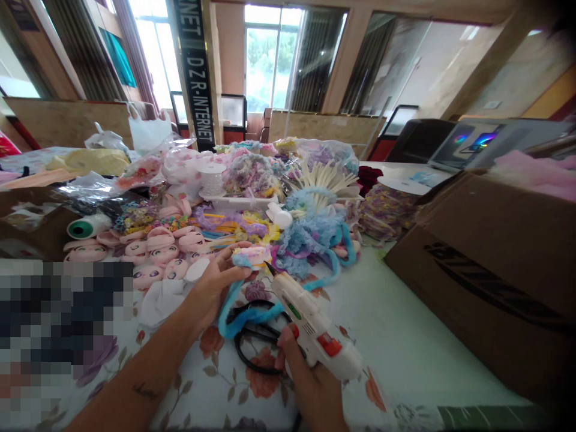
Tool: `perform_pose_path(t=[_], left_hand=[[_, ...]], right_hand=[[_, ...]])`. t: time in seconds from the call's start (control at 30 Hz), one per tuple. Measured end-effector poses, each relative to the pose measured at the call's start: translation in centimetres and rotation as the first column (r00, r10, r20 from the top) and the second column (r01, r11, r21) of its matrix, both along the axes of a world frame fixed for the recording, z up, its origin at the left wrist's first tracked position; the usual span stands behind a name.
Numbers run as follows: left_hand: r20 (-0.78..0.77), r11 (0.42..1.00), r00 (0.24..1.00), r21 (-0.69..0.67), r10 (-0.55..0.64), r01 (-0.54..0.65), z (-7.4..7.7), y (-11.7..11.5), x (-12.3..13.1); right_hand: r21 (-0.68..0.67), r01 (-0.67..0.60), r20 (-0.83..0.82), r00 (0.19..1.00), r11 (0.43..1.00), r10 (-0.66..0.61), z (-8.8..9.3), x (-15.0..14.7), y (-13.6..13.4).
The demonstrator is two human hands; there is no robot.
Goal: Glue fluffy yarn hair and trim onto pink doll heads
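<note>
My right hand (pixel 308 372) grips a white hot glue gun (pixel 310 318) with red and orange parts, its dark nozzle pointing up and left. Between the fingers of my left hand (pixel 220 276) is a small pastel piece (pixel 252 256) in white, pink and yellow, with light blue at its lower left edge. The nozzle is very close to this piece; I cannot tell whether they touch. A fuzzy blue strip (pixel 243 324) hangs below my left hand and loops to the right. Behind it lies a black cable (pixel 256 363) on the flowered tablecloth.
Several pink doll heads (pixel 162 246) lie left of centre. Behind my hands are blue frilly trim (pixel 310 228), a bundle of pale sticks (pixel 321 180) and a spool of multicoloured yarn (pixel 389 207). A large cardboard box (pixel 486 276) stands at the right. White ribbon (pixel 164 300) lies beside my left forearm.
</note>
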State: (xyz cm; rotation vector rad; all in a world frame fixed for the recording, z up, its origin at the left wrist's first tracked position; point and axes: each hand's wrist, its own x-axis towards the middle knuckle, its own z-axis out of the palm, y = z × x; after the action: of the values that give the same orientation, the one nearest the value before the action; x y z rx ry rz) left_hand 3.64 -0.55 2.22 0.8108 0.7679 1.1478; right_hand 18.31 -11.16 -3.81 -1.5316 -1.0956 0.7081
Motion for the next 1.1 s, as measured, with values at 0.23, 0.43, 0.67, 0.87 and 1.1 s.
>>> perform_pose_path(t=[0.23,0.43,0.67,0.87,1.1], left_hand=[[0.002,1.000,1.000,0.014,0.006,-0.006,-0.1,-0.1,-0.1],[0.015,1.000,1.000,0.001,0.012,-0.012,0.0,0.0,-0.1],[0.076,0.998,0.996,-0.044,0.045,-0.042,0.3,-0.1,0.0],[0.142,0.979,0.973,-0.127,0.179,-0.162,0.7,0.1,-0.3],[0.102,0.979,0.979,-0.117,0.176,-0.164,0.4,0.1,-0.7]], right_hand=[[-0.016,0.030,0.036,0.999,0.999,-0.029,0.3,0.0,0.0],[-0.006,0.037,0.066,0.997,0.999,-0.037,1.1,0.0,-0.1],[0.017,0.027,-0.056,0.998,1.000,-0.026,0.6,-0.2,0.0],[-0.016,-0.009,-0.185,0.983,1.000,0.006,1.5,1.6,-0.6],[-0.035,0.331,0.262,0.914,0.943,-0.311,4.2,15.8,1.7]])
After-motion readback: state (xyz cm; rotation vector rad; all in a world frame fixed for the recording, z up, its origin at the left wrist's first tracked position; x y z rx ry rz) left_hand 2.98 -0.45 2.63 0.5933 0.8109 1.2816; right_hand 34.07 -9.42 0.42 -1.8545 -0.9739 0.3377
